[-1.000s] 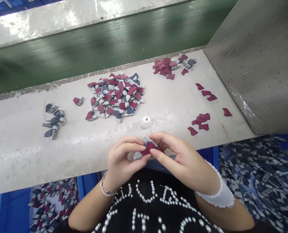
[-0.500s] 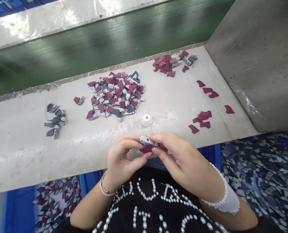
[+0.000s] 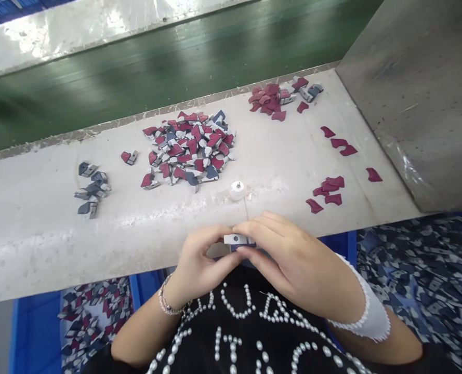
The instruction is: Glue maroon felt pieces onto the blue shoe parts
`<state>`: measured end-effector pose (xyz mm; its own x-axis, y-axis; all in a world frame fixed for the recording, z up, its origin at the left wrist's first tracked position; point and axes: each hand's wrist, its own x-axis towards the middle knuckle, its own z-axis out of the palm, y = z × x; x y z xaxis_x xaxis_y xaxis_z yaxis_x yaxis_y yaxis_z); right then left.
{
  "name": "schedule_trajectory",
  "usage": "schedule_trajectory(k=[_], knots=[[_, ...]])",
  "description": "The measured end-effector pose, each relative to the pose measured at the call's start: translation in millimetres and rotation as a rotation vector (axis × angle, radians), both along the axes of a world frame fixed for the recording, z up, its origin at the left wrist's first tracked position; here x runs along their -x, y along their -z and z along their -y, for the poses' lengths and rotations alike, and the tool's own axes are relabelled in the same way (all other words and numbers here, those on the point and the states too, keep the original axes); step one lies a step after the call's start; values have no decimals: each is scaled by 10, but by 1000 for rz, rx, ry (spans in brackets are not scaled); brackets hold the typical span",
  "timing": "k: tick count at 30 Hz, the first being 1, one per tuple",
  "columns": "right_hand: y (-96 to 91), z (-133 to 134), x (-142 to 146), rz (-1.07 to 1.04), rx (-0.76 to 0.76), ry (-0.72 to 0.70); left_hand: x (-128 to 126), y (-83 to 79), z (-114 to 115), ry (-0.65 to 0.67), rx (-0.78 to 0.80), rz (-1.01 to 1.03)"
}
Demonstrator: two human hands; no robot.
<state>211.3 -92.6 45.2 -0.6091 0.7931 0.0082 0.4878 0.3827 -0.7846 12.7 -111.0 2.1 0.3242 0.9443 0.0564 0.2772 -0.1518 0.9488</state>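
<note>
My left hand [image 3: 201, 262] and my right hand [image 3: 289, 254] pinch a small cut piece [image 3: 238, 240] between their fingertips, just over the near edge of the white work surface [image 3: 59, 228]. The piece shows a grey part with a round hole and a dark blue layer beneath it. My fingers hide much of it. Beyond my hands lies a heap of maroon, grey and navy cut pieces [image 3: 187, 148]. A small white round object with a metal tip [image 3: 237, 190] stands closest to my hands.
Smaller groups of maroon pieces [image 3: 328, 187] and grey-navy pieces [image 3: 91, 189] lie on the surface. Blue bins of cut pieces [image 3: 421, 280] sit below on both sides. A green conveyor belt [image 3: 137, 78] runs behind, and a grey metal panel [image 3: 410, 88] rises at right.
My hands have moved closer to my body and turned the piece, so its maroon face no longer shows and the grey part lies flatter. The view has shifted slightly.
</note>
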Motion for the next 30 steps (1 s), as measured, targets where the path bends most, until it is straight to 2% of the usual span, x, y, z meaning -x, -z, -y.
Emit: schedule_trajectory(k=[4,9,14,18,21,25,28,30], knots=[[31,-23,48,8,69,-39,-2,-49,-18,74,77,-45],[108,27,113,6,12,35,-19,21,17,-33,94,-30],[105,48,179,14,115,-42,16,110,114,-32,285,165],[91,-7,220,107,139,-51,136,55,82,29,412,161],[107,-103,132,54,176,-39,296,-28,-138,0,378,41],[178,-259,-122,88,194,102,565,-142,-634,-265,203,-157],[318,-371,-269,182,175,175,819,-242,-922,-294,110,-418],[451,-435,-295,189,151,275,1033,-294,-1006,-363,55,-622]])
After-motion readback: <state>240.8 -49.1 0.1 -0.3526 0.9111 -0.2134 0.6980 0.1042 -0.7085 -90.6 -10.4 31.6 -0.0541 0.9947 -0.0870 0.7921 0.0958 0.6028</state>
